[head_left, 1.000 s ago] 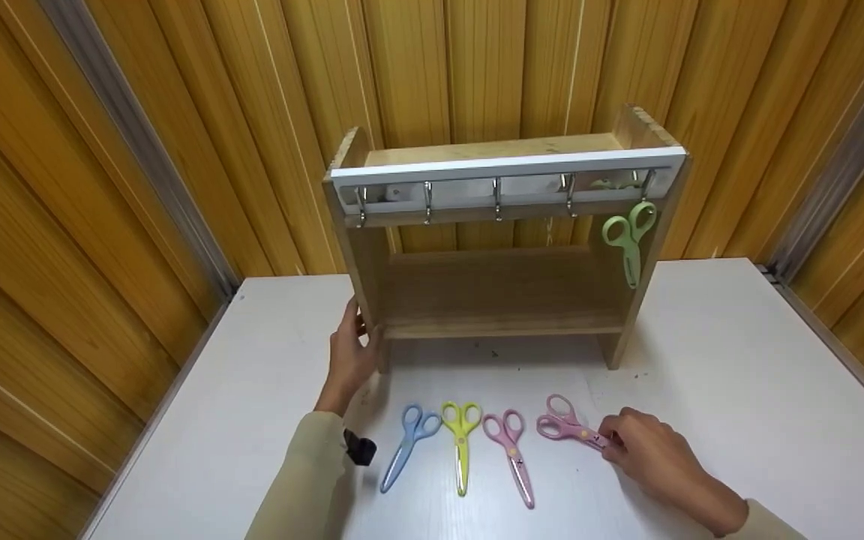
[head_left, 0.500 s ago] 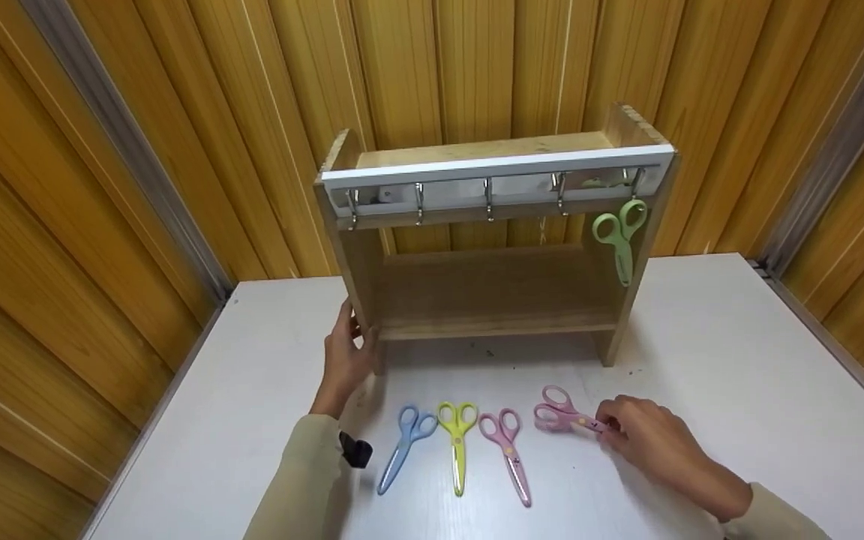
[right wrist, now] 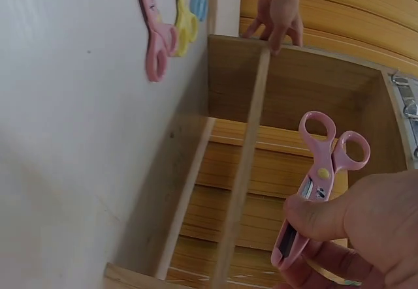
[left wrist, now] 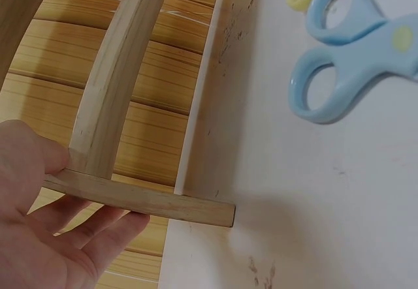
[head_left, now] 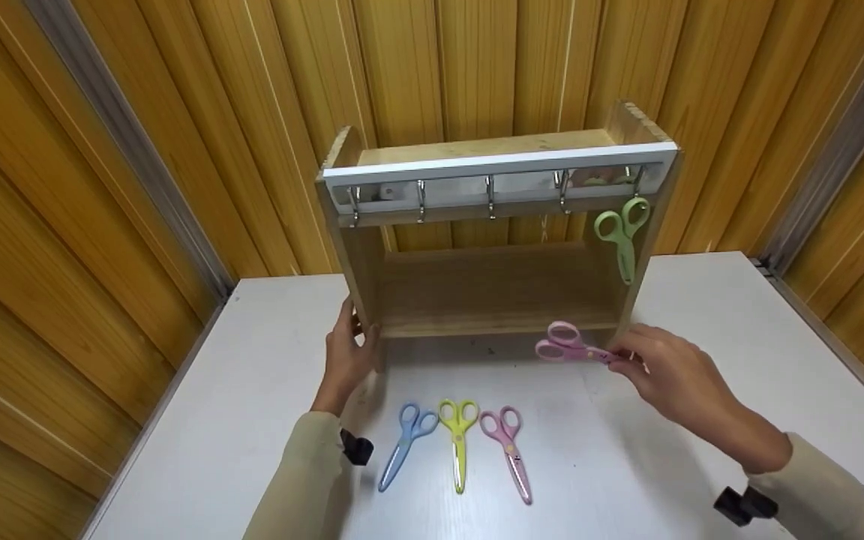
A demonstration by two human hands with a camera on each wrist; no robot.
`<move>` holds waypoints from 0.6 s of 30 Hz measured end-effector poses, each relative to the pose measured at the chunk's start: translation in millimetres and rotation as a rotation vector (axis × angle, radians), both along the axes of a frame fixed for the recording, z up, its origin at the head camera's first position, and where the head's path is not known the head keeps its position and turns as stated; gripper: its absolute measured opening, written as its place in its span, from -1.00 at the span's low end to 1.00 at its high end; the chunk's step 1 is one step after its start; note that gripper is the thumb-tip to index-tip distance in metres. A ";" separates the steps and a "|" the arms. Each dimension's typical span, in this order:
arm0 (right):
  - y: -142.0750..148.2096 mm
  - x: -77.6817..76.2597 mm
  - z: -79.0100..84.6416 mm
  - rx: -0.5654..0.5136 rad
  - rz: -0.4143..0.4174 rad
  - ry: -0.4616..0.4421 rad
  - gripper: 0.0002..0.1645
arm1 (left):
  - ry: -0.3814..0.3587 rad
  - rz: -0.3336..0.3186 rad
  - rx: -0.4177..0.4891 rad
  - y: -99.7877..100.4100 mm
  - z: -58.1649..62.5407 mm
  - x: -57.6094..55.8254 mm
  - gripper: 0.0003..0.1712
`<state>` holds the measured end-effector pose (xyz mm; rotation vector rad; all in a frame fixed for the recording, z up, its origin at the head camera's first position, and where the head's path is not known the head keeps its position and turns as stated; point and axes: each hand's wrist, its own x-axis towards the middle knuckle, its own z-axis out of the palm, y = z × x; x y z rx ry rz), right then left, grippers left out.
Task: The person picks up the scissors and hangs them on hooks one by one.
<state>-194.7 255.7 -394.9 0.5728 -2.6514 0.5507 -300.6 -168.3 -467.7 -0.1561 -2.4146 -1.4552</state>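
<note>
My right hand (head_left: pixel 676 375) pinches pink scissors (head_left: pixel 589 353) by the blade end, between thumb and fingers. Their handle loops point left, raised off the table before the wooden rack (head_left: pixel 499 289). My left hand (head_left: pixel 346 364) grips the rack's left side panel near its foot; in the left wrist view the thumb lies inside and the fingers (left wrist: pixel 108 233) outside. Green scissors (head_left: pixel 625 259) hang by a loop from the rightmost metal hook. On the table lie blue scissors (head_left: pixel 400 455), yellow scissors (head_left: pixel 460 450) and a second pink pair (head_left: pixel 513 454), loops toward the rack.
Across the rack's top front runs a white rail (head_left: pixel 507 160) with several metal hooks (head_left: pixel 490 199). The white table (head_left: pixel 274 337) meets yellow wood-look panels (head_left: pixel 477 67) behind and at both sides.
My right hand has lifted the pink scissors off the table and carried them up toward the rack. The left hand stays on the side panel.
</note>
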 end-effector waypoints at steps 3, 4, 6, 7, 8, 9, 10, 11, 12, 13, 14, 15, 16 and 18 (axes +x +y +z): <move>-0.5 -2.5 13.1 -0.040 0.011 0.077 -0.74 | 0.001 -0.001 -0.002 0.1 0.2 0.5 -0.19; -0.8 -3.8 17.0 -0.053 0.015 0.108 -0.73 | 0.000 -0.001 -0.003 0.2 0.2 0.6 -0.19; -1.4 -6.5 24.0 -0.079 0.024 0.166 -0.70 | 0.003 -0.002 -0.005 0.3 -0.2 0.8 -0.19; -1.8 -7.8 27.4 -0.093 0.029 0.191 -0.70 | 0.006 -0.004 -0.004 0.3 -0.4 1.0 -0.19; -2.3 -9.2 30.8 -0.107 0.034 0.212 -0.69 | 0.006 -0.004 -0.004 0.4 -0.7 1.3 -0.19; -2.9 -10.5 34.1 -0.124 0.040 0.229 -0.69 | 0.005 -0.003 -0.003 0.4 -1.0 1.4 -0.19; -3.7 -12.0 37.2 -0.141 0.046 0.242 -0.69 | 0.009 -0.004 -0.002 0.4 -1.2 1.6 -0.19; -4.6 -13.4 40.1 -0.162 0.049 0.249 -0.69 | 0.017 -0.007 0.000 0.4 -1.3 1.8 -0.19; -5.8 -14.7 43.0 -0.184 0.052 0.252 -0.70 | 0.022 -0.007 -0.001 0.3 -1.2 1.8 -0.19; -7.3 -16.2 45.9 -0.209 0.056 0.253 -0.70 | 0.026 -0.008 -0.004 0.1 -1.1 1.7 -0.20; -9.2 -17.6 48.6 -0.234 0.056 0.254 -0.71 | 0.026 -0.006 -0.005 0.1 -1.0 1.5 -0.20; -11.4 -18.7 51.4 -0.262 0.057 0.253 -0.72 | 0.037 -0.008 -0.008 -0.1 -1.1 1.2 -0.21; -13.8 -20.1 53.9 -0.290 0.059 0.253 -0.73 | 0.045 -0.010 -0.011 -0.1 -1.2 1.0 -0.21; -18.8 -22.7 58.0 -0.342 0.062 0.249 -0.76 | 0.052 -0.012 -0.015 0.0 -1.3 0.9 -0.20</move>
